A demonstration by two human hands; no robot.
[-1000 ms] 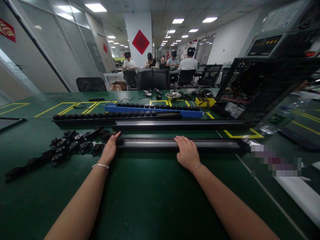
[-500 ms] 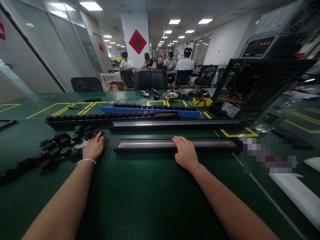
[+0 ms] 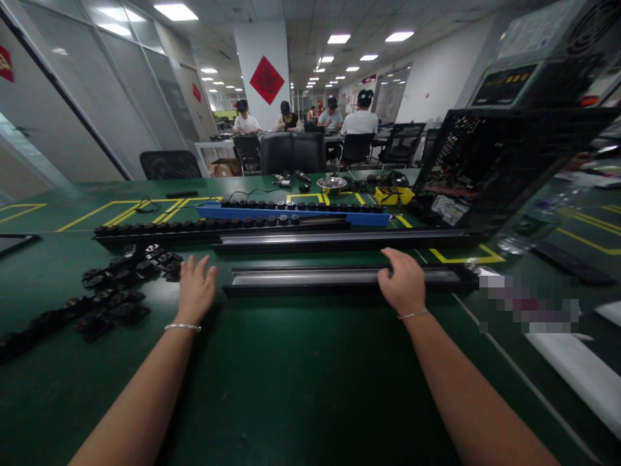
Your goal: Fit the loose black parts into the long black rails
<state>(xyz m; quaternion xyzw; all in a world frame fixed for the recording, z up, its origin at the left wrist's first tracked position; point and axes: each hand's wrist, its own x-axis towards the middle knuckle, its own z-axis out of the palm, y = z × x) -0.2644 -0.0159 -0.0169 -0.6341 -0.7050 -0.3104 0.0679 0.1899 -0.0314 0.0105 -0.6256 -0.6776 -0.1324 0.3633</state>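
My left hand (image 3: 196, 290) is open, fingers apart, just right of a loose pile of small black socket-like parts (image 3: 129, 275) and holding nothing. Near the right end of a long black and silver metal channel (image 3: 305, 279), my right hand (image 3: 403, 279) hovers with its fingers apart and nothing in it; whether it touches the channel I cannot tell. The channel lies crosswise on the green table (image 3: 301, 375), its hollow side up. Behind it lies a second similar channel (image 3: 339, 241). Farther back, a black strip (image 3: 194, 228) carries a row of the same small parts.
A blue channel (image 3: 301, 213) with a row of black parts lies behind. Beyond are a metal bowl (image 3: 332, 184) and a yellow bin (image 3: 394, 195). An opened computer case (image 3: 485, 162) and a plastic bottle (image 3: 526, 226) stand at the right. Several people sit at a far table.
My left hand has moved off the pile of black parts and to the right, its fingers spreading. My right hand has slid right along the metal channel.
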